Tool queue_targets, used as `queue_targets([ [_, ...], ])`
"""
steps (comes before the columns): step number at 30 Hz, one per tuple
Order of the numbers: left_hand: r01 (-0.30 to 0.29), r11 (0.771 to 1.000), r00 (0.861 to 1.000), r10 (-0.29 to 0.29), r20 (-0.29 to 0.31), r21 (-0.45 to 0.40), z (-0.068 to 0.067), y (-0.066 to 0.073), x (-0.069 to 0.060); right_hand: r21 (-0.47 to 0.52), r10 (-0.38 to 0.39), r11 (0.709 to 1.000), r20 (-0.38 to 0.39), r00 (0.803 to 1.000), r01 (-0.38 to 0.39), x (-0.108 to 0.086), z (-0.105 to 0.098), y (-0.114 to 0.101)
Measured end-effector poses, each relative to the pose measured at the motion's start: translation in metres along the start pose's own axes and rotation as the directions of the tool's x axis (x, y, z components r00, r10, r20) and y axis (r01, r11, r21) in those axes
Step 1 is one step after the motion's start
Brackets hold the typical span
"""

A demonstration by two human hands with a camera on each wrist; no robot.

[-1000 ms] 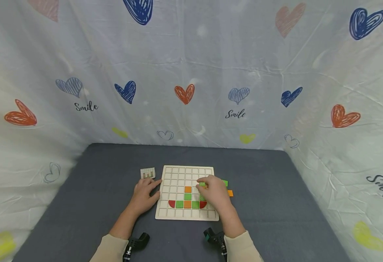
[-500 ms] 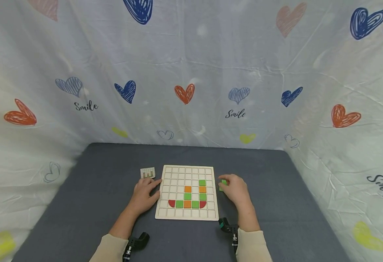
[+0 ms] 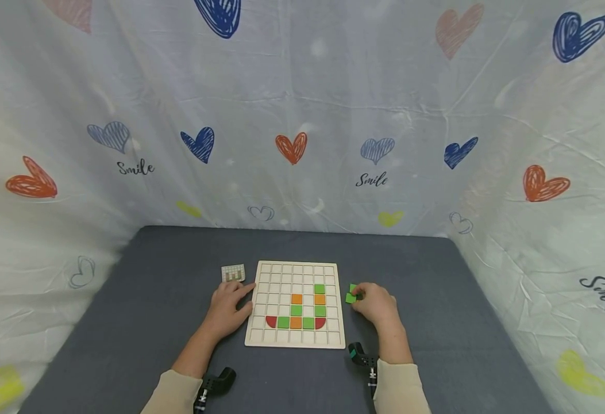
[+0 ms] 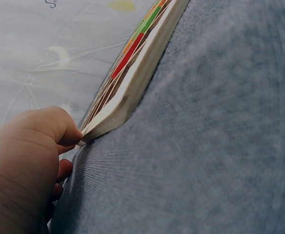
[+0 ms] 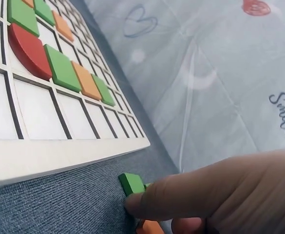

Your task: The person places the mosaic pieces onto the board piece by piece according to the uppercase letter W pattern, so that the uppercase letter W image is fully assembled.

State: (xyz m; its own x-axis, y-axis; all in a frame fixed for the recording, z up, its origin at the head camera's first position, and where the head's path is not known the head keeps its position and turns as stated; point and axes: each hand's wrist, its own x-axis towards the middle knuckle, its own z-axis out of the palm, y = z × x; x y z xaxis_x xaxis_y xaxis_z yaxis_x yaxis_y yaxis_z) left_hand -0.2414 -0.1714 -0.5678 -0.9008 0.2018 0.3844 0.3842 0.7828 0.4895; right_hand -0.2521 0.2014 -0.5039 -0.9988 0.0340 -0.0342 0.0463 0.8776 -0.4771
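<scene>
My left hand [image 3: 227,310] steadies the left edge of a wooden grid board [image 3: 276,337]; in the left wrist view, its thumb [image 4: 66,126] touches the board's corner. Green and orange square tiles and two red quarter-round tiles [image 3: 320,323] sit in the grid. Right of the board, my right hand [image 3: 377,303] is down at the loose tiles with curled fingers. In the right wrist view, an orange tile [image 5: 151,227] shows between its thumb and a finger, mostly hidden. Just beyond the thumb lies a loose green tile [image 5: 131,184], beside another green tile [image 3: 352,287].
A small card with a printed grid pattern [image 3: 233,272] lies beyond my left hand, by the board's upper left corner. Dark grey cloth [image 3: 400,259] covers the table. A white curtain with hearts [image 3: 292,190] hangs behind it.
My right hand has left the board and moved right to the loose tiles, then shifted slightly nearer, uncovering green ones. Upper green and orange tiles on the board now show. The left hand stays put.
</scene>
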Motion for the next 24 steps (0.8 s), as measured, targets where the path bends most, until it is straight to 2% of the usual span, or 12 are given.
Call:
queue_targets([
  [5, 0.012, 1.0, 1.0, -0.012, -0.004, 0.001, -0.001, 0.001, -0.001, 0.016, 0.011, 1.0, 0.014, 1.0, -0.011, -0.001, 0.0, -0.002],
  [15, 0.012, 1.0, 1.0, -0.012, 0.0, 0.004, -0.002, 0.001, -0.002, -0.019, 0.002, 1.0, 0.011, 1.0, -0.001, -0.002, 0.0, -0.003],
  [20, 0.009, 1.0, 1.0, -0.009, 0.004, 0.008, -0.003, 0.001, -0.001, -0.039, -0.038, 0.999, -0.032, 0.999, 0.037, -0.001, 0.0, -0.005],
  [24, 0.0, 1.0, 1.0, 0.0, 0.006, -0.005, -0.004, 0.003, -0.001, -0.028, -0.083, 0.996, -0.08, 0.993, 0.081, -0.003, -0.006, -0.014],
])
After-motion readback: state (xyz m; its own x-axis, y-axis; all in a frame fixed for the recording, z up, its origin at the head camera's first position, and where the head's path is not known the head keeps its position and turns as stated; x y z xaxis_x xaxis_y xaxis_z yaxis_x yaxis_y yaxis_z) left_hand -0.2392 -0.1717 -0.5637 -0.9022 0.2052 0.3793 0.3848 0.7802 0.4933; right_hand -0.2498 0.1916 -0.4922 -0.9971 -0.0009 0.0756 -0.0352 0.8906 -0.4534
